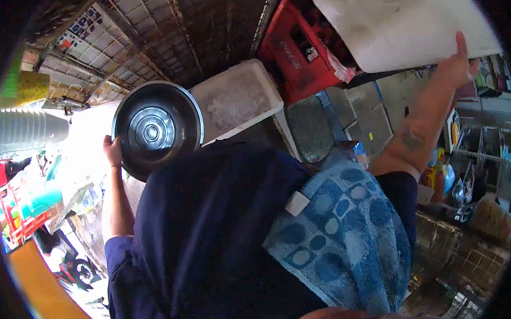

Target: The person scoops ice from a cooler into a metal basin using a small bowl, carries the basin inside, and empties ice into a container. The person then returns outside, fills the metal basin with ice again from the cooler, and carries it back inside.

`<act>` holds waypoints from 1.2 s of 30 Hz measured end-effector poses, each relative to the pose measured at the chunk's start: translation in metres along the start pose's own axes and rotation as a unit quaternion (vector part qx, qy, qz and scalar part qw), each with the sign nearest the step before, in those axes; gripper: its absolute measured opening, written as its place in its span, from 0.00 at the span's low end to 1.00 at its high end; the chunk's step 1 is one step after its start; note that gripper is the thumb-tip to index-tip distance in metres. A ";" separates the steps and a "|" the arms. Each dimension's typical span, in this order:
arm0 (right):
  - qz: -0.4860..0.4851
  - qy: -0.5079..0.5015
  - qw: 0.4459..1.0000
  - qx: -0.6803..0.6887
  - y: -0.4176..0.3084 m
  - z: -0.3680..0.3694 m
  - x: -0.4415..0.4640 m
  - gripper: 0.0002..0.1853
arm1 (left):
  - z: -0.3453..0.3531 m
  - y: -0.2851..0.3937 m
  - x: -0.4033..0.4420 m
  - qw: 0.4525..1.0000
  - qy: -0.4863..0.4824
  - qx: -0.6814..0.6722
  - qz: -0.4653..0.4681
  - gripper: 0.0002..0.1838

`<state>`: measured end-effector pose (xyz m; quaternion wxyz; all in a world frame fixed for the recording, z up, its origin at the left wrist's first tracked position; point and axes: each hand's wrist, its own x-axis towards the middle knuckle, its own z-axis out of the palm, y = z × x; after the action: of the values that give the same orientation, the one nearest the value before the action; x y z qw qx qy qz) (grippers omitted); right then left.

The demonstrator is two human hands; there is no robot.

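A round black basin (174, 114) is tilted so that its hollow faces me, with a shiny ringed bottom. My left hand (114, 151) grips its left rim, the thumb showing on the inner side. Far to the right, my right hand (460, 69) is at the lower edge of a large white panel (403, 25). One finger is stretched out over the panel's face and another sticks out to the right. The remaining fingers are hard to make out.
A stained off-white bin (238, 100) and a red Coca-Cola crate (285, 58) stand ahead. Wire mesh (153, 30) runs along the far side. A blue patterned towel (344, 235) hangs over my shoulder. Grey floor tiles (362, 112) show between crate and arm.
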<state>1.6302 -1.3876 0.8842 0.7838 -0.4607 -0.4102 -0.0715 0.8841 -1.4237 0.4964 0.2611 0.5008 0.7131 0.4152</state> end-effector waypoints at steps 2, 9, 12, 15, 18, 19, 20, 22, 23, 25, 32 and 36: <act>0.020 -0.004 1.000 0.008 -0.025 -0.025 0.017 0.13 | 0.005 0.022 0.001 0.999 0.003 0.041 0.022 0.10; 0.102 -0.057 0.988 -0.103 -0.126 -0.060 0.006 0.18 | 0.046 0.028 0.022 0.991 -0.003 0.125 0.041 0.13; 0.141 -0.053 0.975 -0.160 -0.145 -0.056 -0.030 0.20 | 0.059 0.031 0.024 0.967 -0.037 0.229 0.102 0.13; 0.206 -0.041 0.957 -0.199 -0.152 -0.048 -0.077 0.21 | 0.064 0.027 0.038 0.952 -0.090 0.234 0.173 0.13; 0.297 -0.019 0.928 -0.224 -0.152 -0.041 -0.132 0.22 | 0.061 0.017 0.056 0.933 -0.154 0.288 0.154 0.15; 0.331 -0.011 0.918 -0.219 -0.146 -0.035 -0.155 0.23 | 0.055 0.011 0.059 0.938 -0.143 0.264 0.174 0.15; 0.364 -0.006 0.908 -0.205 -0.134 -0.028 -0.178 0.23 | 0.055 0.000 0.069 0.914 -0.156 0.340 0.158 0.16; 0.422 0.009 0.894 -0.150 -0.111 -0.016 -0.227 0.24 | 0.045 -0.010 0.081 0.893 -0.182 0.387 0.142 0.15; 0.408 -0.033 0.909 -0.073 -0.081 -0.029 -0.249 0.24 | 0.039 -0.014 0.086 0.895 -0.197 0.382 0.120 0.13; 0.400 -0.048 0.914 -0.048 -0.031 -0.034 -0.294 0.25 | 0.031 -0.055 0.102 0.915 -0.165 0.328 0.170 0.14; 0.525 0.049 0.850 -0.014 0.081 0.005 -0.461 0.24 | -0.041 -0.127 0.141 0.924 -0.246 0.263 0.130 0.10; 0.623 0.089 0.776 0.052 0.110 0.008 -0.514 0.30 | -0.061 -0.163 0.129 0.953 -0.138 0.200 0.179 0.07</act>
<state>1.3435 -1.4560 0.4484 0.7130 -0.5655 0.0351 0.4130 0.7079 -1.3490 0.3946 0.1731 0.7146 0.6372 0.2308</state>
